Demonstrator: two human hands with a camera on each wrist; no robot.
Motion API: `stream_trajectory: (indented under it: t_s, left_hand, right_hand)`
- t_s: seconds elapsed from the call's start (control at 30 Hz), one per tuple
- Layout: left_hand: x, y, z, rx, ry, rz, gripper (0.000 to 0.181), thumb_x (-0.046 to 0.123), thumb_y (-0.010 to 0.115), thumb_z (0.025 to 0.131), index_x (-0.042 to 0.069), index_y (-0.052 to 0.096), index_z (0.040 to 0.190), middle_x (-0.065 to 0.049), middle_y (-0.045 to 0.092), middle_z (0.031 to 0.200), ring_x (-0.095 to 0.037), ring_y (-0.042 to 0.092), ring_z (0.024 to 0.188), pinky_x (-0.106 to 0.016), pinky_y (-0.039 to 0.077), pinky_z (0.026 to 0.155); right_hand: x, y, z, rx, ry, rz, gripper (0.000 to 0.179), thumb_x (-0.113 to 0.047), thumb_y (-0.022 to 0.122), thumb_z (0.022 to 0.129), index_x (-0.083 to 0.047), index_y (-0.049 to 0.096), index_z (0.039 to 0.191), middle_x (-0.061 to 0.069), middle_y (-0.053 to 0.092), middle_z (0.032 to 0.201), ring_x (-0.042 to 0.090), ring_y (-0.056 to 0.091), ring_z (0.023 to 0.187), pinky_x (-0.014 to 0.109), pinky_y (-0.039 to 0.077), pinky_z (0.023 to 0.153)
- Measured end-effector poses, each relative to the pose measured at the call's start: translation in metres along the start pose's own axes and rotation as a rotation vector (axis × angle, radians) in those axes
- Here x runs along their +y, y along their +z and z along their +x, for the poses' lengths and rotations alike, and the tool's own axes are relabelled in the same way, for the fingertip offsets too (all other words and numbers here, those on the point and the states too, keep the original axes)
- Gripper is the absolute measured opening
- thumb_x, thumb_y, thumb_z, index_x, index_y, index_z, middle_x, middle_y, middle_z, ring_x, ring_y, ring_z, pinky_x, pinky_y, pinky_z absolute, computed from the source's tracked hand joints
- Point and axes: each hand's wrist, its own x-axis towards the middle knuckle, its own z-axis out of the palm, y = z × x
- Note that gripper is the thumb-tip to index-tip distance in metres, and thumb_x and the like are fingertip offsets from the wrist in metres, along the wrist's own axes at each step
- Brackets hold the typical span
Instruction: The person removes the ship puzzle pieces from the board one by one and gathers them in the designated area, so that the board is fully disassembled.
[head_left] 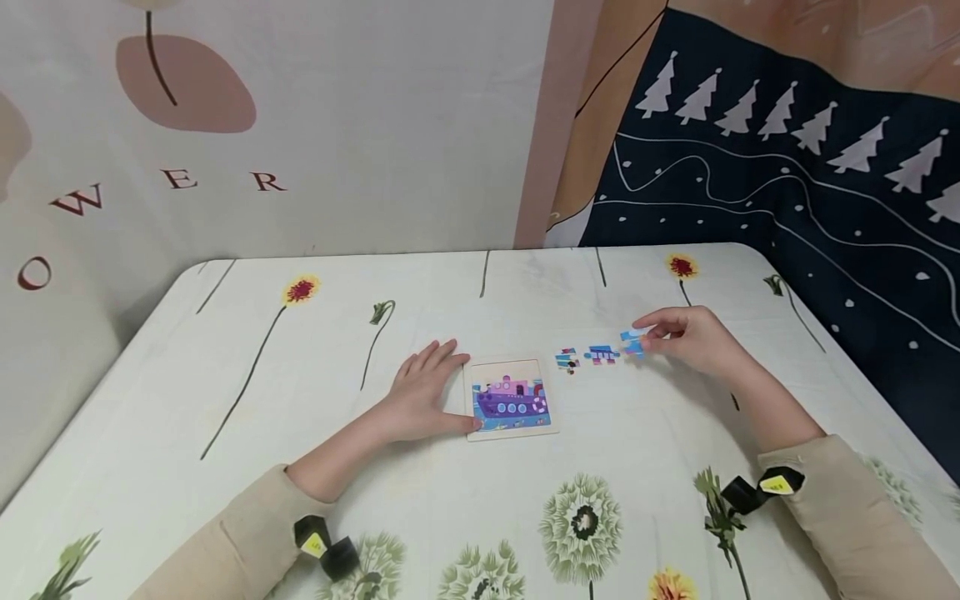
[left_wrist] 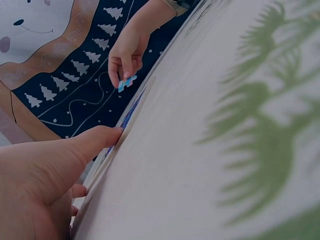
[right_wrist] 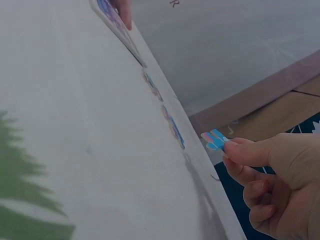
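Observation:
A square jigsaw board (head_left: pixel 513 433) with a purple boat picture lies flat on the table. My left hand (head_left: pixel 427 396) rests at its left edge, fingers spread and fairly straight, the thumb touching the lower left corner. Between thumb and fingertips, my right hand (head_left: pixel 693 340) pinches a light-blue puzzle piece (right_wrist: pixel 215 140) with a bit of pink, held above the tabletop. To the right of the board lie two loose puzzle pieces: a multicoloured one (head_left: pixel 567 360) closer to it and a blue-purple one (head_left: pixel 602 354) farther right.
The table (head_left: pixel 300 517) has a white cloth printed with flowers. Behind it hangs a pale curtain (head_left: pixel 375 125) with letters, and at the right a dark cloth (head_left: pixel 750 183) with tree shapes. Black devices (head_left: pixel 326 547) are strapped at both wrists.

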Motion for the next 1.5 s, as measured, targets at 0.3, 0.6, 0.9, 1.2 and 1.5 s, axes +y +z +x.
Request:
stream_trajectory:
  t_s: [0.3,0.6,0.9,1.2,1.5]
  left_hand:
    - [-0.003,0.002,0.000,0.000,-0.001,0.002,0.092,0.050,0.075,0.074,0.009,0.036,0.147,-0.013,0.016,0.157,-0.034,0.005,0.144,-0.055,0.004,0.111]
    - [-0.003,0.002,0.001,0.001,-0.001,0.005,0.092,0.050,0.075,0.074,0.009,0.036,0.146,-0.013,0.017,0.157,-0.034,0.005,0.144,-0.055,0.004,0.111]
    - [-0.001,0.001,0.001,-0.004,-0.011,0.000,0.092,0.049,0.075,0.074,0.008,0.036,0.146,-0.013,0.016,0.158,-0.034,0.004,0.144,-0.055,0.003,0.111]
    - [-0.001,0.002,0.001,-0.001,-0.010,-0.006,0.091,0.049,0.075,0.074,0.009,0.036,0.146,-0.013,0.016,0.157,-0.034,0.004,0.144,-0.055,0.003,0.111]
    - [-0.002,0.002,0.002,0.003,-0.003,-0.005,0.092,0.049,0.075,0.074,0.009,0.036,0.146,-0.014,0.016,0.157,-0.035,0.005,0.143,-0.056,0.003,0.111]
  right_hand:
    - [0.015,0.001,0.004,-0.021,0.045,0.025,0.031,-0.018,0.070,0.089,0.000,0.067,0.115,0.010,0.065,0.091,0.020,0.052,0.080,0.026,0.042,0.063]
    - [0.021,0.007,0.006,-0.016,0.050,0.018,0.030,-0.016,0.070,0.089,0.001,0.068,0.113,0.010,0.064,0.091,0.021,0.052,0.081,0.028,0.043,0.065]
    - [0.019,0.010,0.006,-0.003,0.064,-0.051,0.025,-0.014,0.071,0.087,0.000,0.070,0.108,0.008,0.061,0.086,0.023,0.048,0.079,0.031,0.041,0.065]
    - [0.020,0.009,0.006,-0.011,0.070,-0.072,0.027,-0.018,0.072,0.087,-0.003,0.070,0.109,0.007,0.057,0.085,0.024,0.046,0.079,0.033,0.039,0.066]
    - [-0.003,0.006,0.000,0.048,-0.006,-0.125,0.031,-0.025,0.070,0.089,-0.005,0.069,0.114,0.008,0.058,0.087,0.026,0.047,0.078,0.031,0.041,0.058]
